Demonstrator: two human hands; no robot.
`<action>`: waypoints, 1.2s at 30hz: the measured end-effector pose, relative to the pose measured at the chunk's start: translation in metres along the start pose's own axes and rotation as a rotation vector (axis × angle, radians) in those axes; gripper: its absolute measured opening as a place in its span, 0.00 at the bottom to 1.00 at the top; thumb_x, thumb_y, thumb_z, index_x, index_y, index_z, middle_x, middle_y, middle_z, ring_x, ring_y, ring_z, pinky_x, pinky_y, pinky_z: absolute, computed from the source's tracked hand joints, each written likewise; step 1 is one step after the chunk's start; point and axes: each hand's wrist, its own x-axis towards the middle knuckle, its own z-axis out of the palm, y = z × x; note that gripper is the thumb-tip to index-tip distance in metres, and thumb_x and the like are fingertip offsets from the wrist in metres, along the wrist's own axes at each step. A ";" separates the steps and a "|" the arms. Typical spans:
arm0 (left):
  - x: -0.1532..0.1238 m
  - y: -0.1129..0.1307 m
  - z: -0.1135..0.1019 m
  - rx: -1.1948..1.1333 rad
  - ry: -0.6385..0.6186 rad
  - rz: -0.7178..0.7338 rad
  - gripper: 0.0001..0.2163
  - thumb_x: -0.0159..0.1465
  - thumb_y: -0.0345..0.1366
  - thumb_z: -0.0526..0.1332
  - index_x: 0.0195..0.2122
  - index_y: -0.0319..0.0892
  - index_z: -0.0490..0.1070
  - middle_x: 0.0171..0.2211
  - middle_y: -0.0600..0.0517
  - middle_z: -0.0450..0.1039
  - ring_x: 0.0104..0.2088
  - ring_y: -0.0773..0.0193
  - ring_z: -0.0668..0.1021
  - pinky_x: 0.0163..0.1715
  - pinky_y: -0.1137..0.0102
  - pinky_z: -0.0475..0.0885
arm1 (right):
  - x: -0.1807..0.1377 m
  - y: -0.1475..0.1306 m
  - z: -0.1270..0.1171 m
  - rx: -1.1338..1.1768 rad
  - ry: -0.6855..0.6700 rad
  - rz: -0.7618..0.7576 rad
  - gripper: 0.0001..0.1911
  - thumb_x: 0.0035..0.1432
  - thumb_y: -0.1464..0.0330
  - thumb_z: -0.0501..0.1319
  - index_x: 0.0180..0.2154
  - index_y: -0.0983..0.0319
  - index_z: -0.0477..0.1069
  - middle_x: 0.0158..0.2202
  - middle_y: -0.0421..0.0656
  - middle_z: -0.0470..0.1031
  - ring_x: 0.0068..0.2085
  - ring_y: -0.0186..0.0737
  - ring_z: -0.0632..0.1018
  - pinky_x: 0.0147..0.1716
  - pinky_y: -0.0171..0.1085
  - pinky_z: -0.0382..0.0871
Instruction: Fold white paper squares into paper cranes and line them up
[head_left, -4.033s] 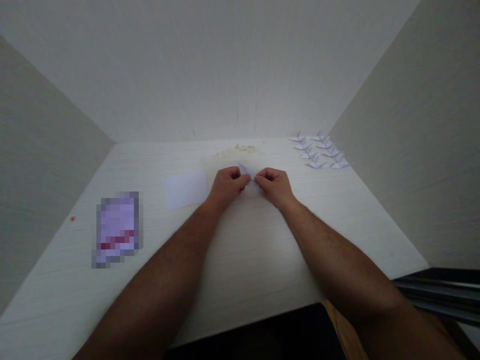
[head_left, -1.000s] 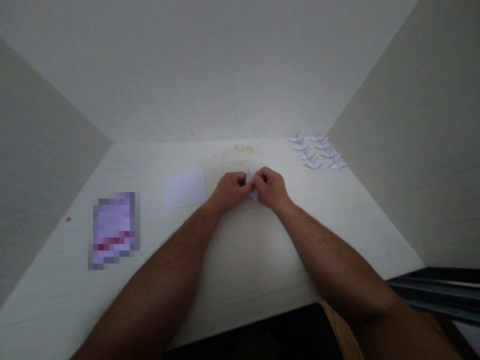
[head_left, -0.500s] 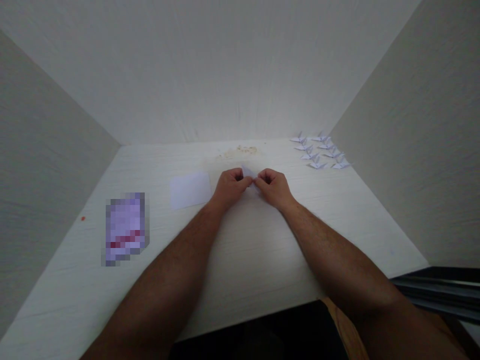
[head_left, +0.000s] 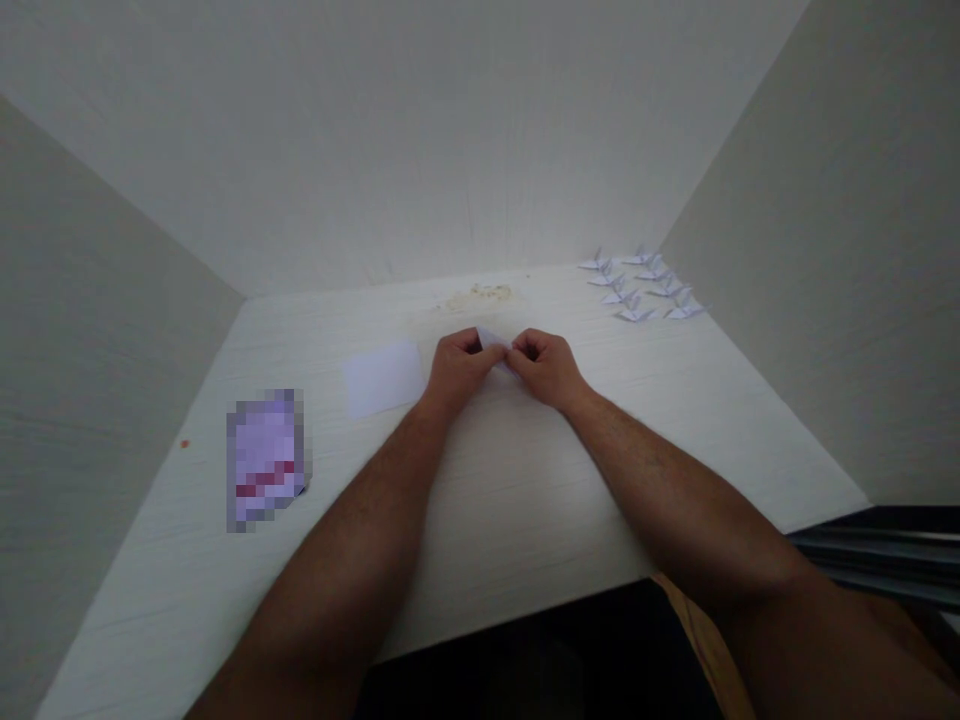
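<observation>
A small folded piece of white paper [head_left: 491, 340] is pinched between my hands above the middle of the table. My left hand [head_left: 463, 370] grips its left side, thumb pointing inward. At its right edge my right hand [head_left: 546, 365] closes thumb and fingertips on it. The fingertips of both hands nearly meet, and they hide much of the paper's lower part. Just left of my left hand lies a flat white sheet of paper [head_left: 384, 378].
Several folded paper cranes [head_left: 631, 313] stand in two rows at the back right. A blurred purple item with a red stripe [head_left: 266, 455] lies on the left of the table [head_left: 600, 520], near a small orange speck [head_left: 184, 444]. Walls enclose the back and sides.
The view has tilted slightly. Both hands stay in nearly the same place, still on the folded paper, whose upper edge shows a little more at the left.
</observation>
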 end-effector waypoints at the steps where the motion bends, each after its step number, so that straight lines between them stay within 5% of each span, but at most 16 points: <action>1: 0.000 -0.001 0.000 -0.013 0.000 -0.009 0.09 0.51 0.38 0.66 0.20 0.40 0.69 0.17 0.58 0.64 0.20 0.72 0.64 0.20 0.74 0.57 | 0.000 -0.001 0.000 -0.003 -0.003 -0.010 0.11 0.54 0.61 0.61 0.24 0.60 0.66 0.21 0.36 0.66 0.25 0.32 0.64 0.27 0.36 0.57; 7: 0.001 -0.005 -0.002 -0.114 0.010 -0.009 0.09 0.51 0.38 0.68 0.21 0.40 0.72 0.17 0.59 0.64 0.19 0.73 0.62 0.20 0.74 0.56 | 0.000 -0.007 -0.001 -0.040 -0.017 -0.033 0.13 0.56 0.60 0.61 0.25 0.60 0.67 0.21 0.37 0.68 0.25 0.32 0.64 0.28 0.36 0.58; 16: 0.001 -0.003 -0.003 0.035 0.030 -0.033 0.13 0.54 0.42 0.68 0.20 0.40 0.70 0.15 0.58 0.64 0.18 0.72 0.62 0.19 0.73 0.56 | 0.006 0.003 -0.005 0.033 0.036 0.034 0.10 0.54 0.61 0.65 0.28 0.61 0.74 0.24 0.39 0.74 0.27 0.34 0.69 0.28 0.36 0.61; 36: 0.002 -0.007 -0.002 -0.072 0.037 -0.005 0.08 0.52 0.38 0.66 0.23 0.40 0.73 0.17 0.58 0.65 0.19 0.71 0.65 0.21 0.73 0.59 | 0.000 -0.003 -0.003 0.055 -0.011 -0.004 0.10 0.53 0.62 0.62 0.26 0.61 0.69 0.21 0.36 0.68 0.25 0.31 0.65 0.26 0.35 0.58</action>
